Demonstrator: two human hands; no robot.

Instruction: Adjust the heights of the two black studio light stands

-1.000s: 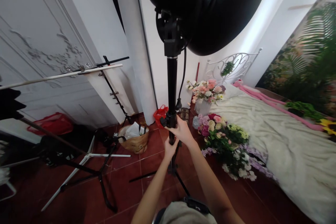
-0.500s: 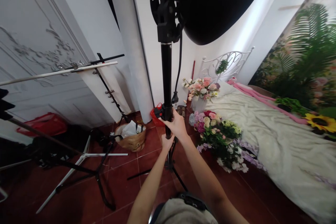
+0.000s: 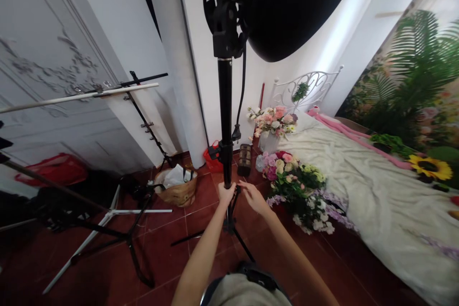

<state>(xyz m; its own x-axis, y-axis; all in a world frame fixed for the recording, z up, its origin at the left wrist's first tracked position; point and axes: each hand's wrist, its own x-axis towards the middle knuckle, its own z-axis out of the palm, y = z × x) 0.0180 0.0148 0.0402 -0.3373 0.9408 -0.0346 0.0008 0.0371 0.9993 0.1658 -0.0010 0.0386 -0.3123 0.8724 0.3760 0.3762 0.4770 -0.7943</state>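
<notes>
A black light stand (image 3: 225, 105) rises upright in front of me, with a large black lamp head (image 3: 287, 5) on top. Its plug (image 3: 235, 132) dangles on a cable beside the pole. My left hand (image 3: 226, 194) is wrapped round the pole below the black clamp collar (image 3: 225, 152). Just right of the pole, my right hand (image 3: 253, 196) has its fingers apart, with the fingertips close to a dark knob (image 3: 237, 190) at the lower joint. Whether they touch it I cannot tell.
Flower bunches (image 3: 287, 167) and a draped bed (image 3: 322, 153) lie to the right. A wicker basket (image 3: 178, 194), a small chest (image 3: 244, 159) and a red bag (image 3: 214, 158) sit on the floor. Another stand (image 3: 103, 229) spreads its legs at the left.
My right hand has let go of the pole near the clamp collar and moved down and to the right. My left hand still holds the pole. The small chest shows more fully.
</notes>
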